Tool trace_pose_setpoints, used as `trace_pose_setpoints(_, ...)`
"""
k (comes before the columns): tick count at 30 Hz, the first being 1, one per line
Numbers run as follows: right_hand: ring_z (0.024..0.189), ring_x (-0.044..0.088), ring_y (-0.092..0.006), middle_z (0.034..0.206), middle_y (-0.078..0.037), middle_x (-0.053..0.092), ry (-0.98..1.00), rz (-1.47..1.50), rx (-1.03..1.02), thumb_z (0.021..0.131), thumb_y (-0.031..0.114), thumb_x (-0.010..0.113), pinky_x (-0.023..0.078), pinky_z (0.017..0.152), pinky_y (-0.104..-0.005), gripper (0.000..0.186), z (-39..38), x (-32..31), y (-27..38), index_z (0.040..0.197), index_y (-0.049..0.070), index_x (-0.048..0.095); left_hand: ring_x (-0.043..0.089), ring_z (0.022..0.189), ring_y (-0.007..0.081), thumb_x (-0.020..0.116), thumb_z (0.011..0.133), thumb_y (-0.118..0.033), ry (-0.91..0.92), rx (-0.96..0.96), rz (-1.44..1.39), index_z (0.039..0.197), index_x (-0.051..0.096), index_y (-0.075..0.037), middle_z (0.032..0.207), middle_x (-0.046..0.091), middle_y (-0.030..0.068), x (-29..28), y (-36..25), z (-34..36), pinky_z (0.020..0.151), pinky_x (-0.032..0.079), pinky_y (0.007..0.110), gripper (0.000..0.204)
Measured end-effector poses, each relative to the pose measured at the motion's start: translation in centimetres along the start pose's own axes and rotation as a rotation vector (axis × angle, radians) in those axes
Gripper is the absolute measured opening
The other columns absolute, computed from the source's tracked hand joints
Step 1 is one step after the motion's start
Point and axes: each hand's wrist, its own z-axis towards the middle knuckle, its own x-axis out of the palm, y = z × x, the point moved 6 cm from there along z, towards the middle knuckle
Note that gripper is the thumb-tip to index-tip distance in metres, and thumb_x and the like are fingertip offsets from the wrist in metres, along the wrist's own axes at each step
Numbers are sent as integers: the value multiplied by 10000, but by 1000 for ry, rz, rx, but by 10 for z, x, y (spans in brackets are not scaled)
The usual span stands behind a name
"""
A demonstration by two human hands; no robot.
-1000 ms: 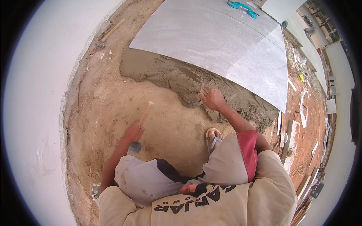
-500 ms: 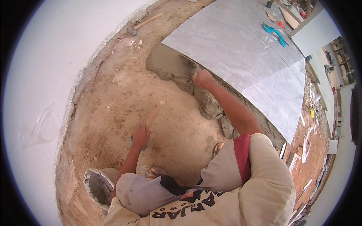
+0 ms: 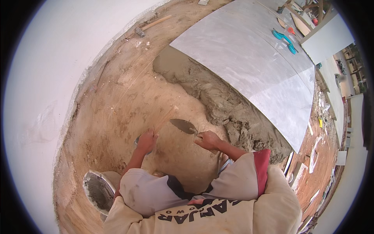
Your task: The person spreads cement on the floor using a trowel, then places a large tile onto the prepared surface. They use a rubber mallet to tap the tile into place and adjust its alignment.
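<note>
A pointed trowel (image 3: 183, 126) is in my right hand (image 3: 209, 141), its blade aimed left above the bare floor in front of my knees. My left hand (image 3: 146, 141) is closed on a wooden-handled tool (image 3: 163, 121), low over the floor; grey parts show on both sides of the fingers, but its kind is unclear. Beyond my right hand, rough wet mortar (image 3: 222, 101) lies in a band along the near edge of a large grey slab (image 3: 241, 50). The mortar's far-left end is smoother.
A mortar-crusted bucket (image 3: 100, 191) stands by my left knee. Along the white wall (image 3: 35, 97) lies a hammer (image 3: 156, 23) with a wooden handle. A blue suction lifter (image 3: 286, 41) rests on the slab surface. Scraps and strips litter the reddish ground (image 3: 311, 175) at right.
My right hand has drawn back from the mortar by the slab edge toward my knees, bringing the trowel blade into view. My left hand has barely moved.
</note>
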Motion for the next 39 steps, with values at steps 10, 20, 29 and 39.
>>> trace_pose_setpoints(10,951,649,-394,1045,-147,664,-415,-604,-520,883,362,680,518,825,-514,481,10,-35,80,1244,70,555,650,984,382,630,903,-259,306,311,186,1123,569,-10,1111,625,216,6,-96,28,862,510,489,339)
trace_pose_setpoints(20,929,658,-414,944,-232,683,-111,-27,153,899,364,630,511,808,-496,411,-4,-35,6,1154,44,599,517,1165,409,665,882,-237,-655,206,-117,1221,550,37,1250,541,236,-140,-41,72,988,438,471,451)
trace_pose_setpoints(29,909,664,-401,971,-249,680,-325,189,312,872,380,664,500,800,-467,440,-34,-58,-39,1092,0,650,544,1229,387,692,835,-269,-246,-601,208,1287,552,-37,1316,578,232,-139,216,88,1010,442,511,528)
trace_pose_setpoints(39,936,667,-433,958,-262,691,-340,145,348,861,415,668,513,829,-489,518,-44,-61,-58,1189,15,643,656,994,396,732,810,-265,-431,-401,208,1054,703,-23,1042,684,233,-172,220,67,833,528,491,345)
